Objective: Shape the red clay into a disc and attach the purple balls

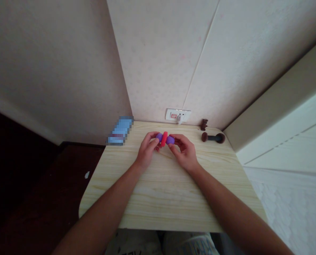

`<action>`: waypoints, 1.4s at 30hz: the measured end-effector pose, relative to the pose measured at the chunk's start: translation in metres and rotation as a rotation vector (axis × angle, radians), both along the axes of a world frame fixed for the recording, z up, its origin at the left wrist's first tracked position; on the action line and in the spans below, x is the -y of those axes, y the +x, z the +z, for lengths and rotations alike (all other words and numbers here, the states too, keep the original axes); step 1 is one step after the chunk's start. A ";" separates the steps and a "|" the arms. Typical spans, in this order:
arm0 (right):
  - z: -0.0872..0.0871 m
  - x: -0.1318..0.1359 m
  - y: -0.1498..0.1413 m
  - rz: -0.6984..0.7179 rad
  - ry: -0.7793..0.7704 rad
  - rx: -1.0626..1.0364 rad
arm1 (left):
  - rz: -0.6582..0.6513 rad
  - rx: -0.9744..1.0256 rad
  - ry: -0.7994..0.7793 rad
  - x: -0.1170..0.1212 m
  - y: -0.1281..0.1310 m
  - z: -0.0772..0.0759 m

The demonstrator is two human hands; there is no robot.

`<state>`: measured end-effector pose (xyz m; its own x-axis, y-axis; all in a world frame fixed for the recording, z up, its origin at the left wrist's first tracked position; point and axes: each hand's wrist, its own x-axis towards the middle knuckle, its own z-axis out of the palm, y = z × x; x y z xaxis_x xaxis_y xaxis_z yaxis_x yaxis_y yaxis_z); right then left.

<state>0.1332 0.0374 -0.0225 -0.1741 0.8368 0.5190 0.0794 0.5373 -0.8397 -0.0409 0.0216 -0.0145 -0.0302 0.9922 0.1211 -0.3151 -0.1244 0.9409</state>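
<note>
A small purple-and-red object (164,139) is held between my two hands above the middle of the table. It has a rounded purple lump at each side and an upright red piece between them; its exact kind is unclear. My left hand (147,148) pinches the left purple lump with thumb and fingers. On the other side, my right hand (183,150) grips the right purple lump the same way. A small reddish spot shows under the left fingers, too small to make out.
The pale wood table (168,198) stands against the wall. A pixelated blue screen (120,131) lies at its back left. Back right are a dark dumbbell-shaped item (213,138) and a small dark brown figure (204,124). A wall socket (178,115) holds a white plug.
</note>
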 end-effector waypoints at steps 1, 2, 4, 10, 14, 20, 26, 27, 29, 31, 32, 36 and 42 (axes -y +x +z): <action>0.000 -0.001 0.000 0.001 -0.007 -0.008 | 0.030 -0.050 0.015 0.000 0.000 0.001; -0.001 -0.001 0.001 0.006 -0.015 -0.017 | 0.054 -0.092 0.033 0.001 0.000 0.001; 0.000 -0.002 0.002 0.022 -0.038 -0.042 | 0.071 -0.140 0.070 0.002 -0.001 0.003; 0.004 -0.001 0.002 0.027 -0.089 -0.077 | 0.055 -0.223 0.150 0.005 -0.001 0.004; 0.004 -0.001 0.000 0.026 -0.112 -0.068 | 0.035 -0.173 0.121 0.004 0.000 0.001; 0.003 -0.001 0.000 0.053 -0.077 -0.045 | -0.011 -0.116 0.105 0.003 0.002 -0.002; 0.004 0.000 -0.001 0.087 -0.053 0.001 | -0.015 -0.086 0.055 0.002 0.003 -0.002; 0.005 0.000 -0.001 0.091 -0.049 0.006 | -0.026 -0.091 0.053 0.002 0.002 -0.003; 0.006 0.001 -0.001 0.099 -0.039 0.014 | -0.051 -0.131 0.070 0.001 0.002 -0.004; 0.006 0.001 -0.001 0.107 -0.032 0.014 | -0.056 -0.183 0.102 0.000 0.002 -0.004; 0.006 0.002 -0.001 0.108 -0.031 0.013 | -0.052 -0.203 0.116 0.000 0.001 -0.005; 0.006 0.001 0.000 0.102 -0.040 0.026 | -0.057 -0.226 0.132 0.000 0.000 -0.005; 0.007 0.002 -0.001 0.105 -0.046 0.032 | -0.068 -0.250 0.135 0.002 0.000 -0.005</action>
<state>0.1326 0.0353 -0.0152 -0.2781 0.8359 0.4732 0.0519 0.5050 -0.8616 -0.0408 0.0193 -0.0192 0.0836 0.9654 0.2472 -0.0879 -0.2400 0.9668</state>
